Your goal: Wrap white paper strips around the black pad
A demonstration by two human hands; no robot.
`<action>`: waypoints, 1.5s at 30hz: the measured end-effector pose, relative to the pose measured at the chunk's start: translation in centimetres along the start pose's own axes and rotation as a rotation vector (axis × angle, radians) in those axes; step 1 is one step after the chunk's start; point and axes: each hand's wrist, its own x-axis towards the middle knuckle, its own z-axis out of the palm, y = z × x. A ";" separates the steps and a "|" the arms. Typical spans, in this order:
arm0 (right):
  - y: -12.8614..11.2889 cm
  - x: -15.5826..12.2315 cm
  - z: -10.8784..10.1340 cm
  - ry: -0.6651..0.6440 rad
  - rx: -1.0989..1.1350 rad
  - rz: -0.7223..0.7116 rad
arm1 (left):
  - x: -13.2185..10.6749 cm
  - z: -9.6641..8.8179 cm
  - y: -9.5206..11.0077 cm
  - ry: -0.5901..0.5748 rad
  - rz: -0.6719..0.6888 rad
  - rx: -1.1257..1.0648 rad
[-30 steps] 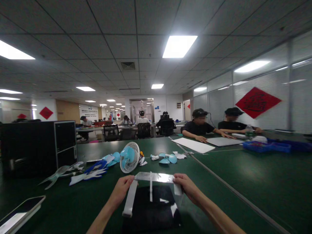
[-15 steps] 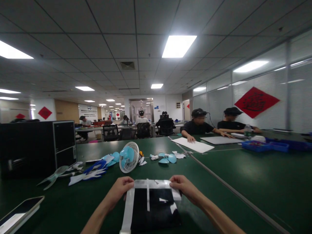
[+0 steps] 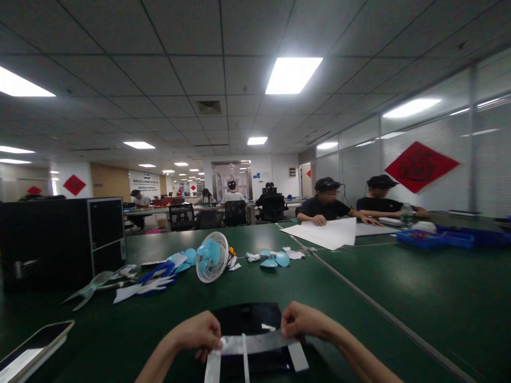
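Note:
Near the table's front edge lies a glossy black panel (image 3: pixel 243 317), its lower part under a strip frame. The frame's silvery-white cross strip (image 3: pixel 257 343) is stretched between my two hands. My left hand (image 3: pixel 202 334) pinches the left end of the strip, its other fingers curled below. At the right end, my right hand (image 3: pixel 300 321) grips it between thumb and bent fingers. Flat white bands run from the strip towards me: a left band (image 3: pixel 213 369), a thin middle band (image 3: pixel 245 361) and a short right band (image 3: pixel 298 356).
Beyond my hands stand a white fan (image 3: pixel 211 257), blue fan blades (image 3: pixel 275 259) and gloves (image 3: pixel 151 279). A phone (image 3: pixel 34 348) and a computer case (image 3: pixel 59 242) are on the left. Across the table, a person (image 3: pixel 325 205) handles white sheets (image 3: pixel 323 233); blue trays (image 3: pixel 423 239) lie right.
Both hands have drawn the cross strip towards me, off the far edge of the black panel, whose upper part now shows. A person across the table has lifted one side of a white sheet.

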 end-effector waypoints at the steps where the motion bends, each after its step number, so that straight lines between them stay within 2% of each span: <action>1: 0.2 0.1 0.0 0.016 -0.020 -0.008 | 0.1 0.0 0.0 0.023 -0.001 0.039; 8: 1.0 0.8 0.1 0.044 -0.137 -0.007 | -0.2 0.2 0.6 0.102 0.060 0.224; 15: -0.2 -0.1 0.5 0.095 -0.257 0.031 | -0.5 0.7 1.3 0.133 0.005 0.291; 23: 0.3 0.1 0.6 0.125 -0.340 0.016 | -0.7 0.8 1.5 0.168 -0.009 0.357; 25: 0.3 0.1 0.6 0.115 -0.350 0.011 | -0.8 1.2 1.9 0.160 0.051 0.383; 30: 0.3 0.0 0.7 0.139 -0.385 -0.007 | -0.9 2.5 2.8 0.087 0.326 0.512; 34: -0.5 -0.4 1.0 0.166 -0.461 -0.005 | -0.8 3.0 3.0 0.054 0.386 0.534; 36: -1.4 -0.7 1.3 0.211 -0.508 -0.070 | -0.8 3.0 3.0 0.053 0.378 0.532; 39: -2.9 -1.4 2.6 0.263 -0.571 -0.332 | -0.8 2.9 2.9 0.048 0.377 0.527; 42: -3.9 -2.0 4.8 0.144 -0.605 -0.587 | -0.7 2.8 2.8 0.042 0.391 0.534; 45: -4.1 -2.2 7.0 0.026 -0.643 -0.665 | -0.6 2.8 2.7 0.041 0.406 0.542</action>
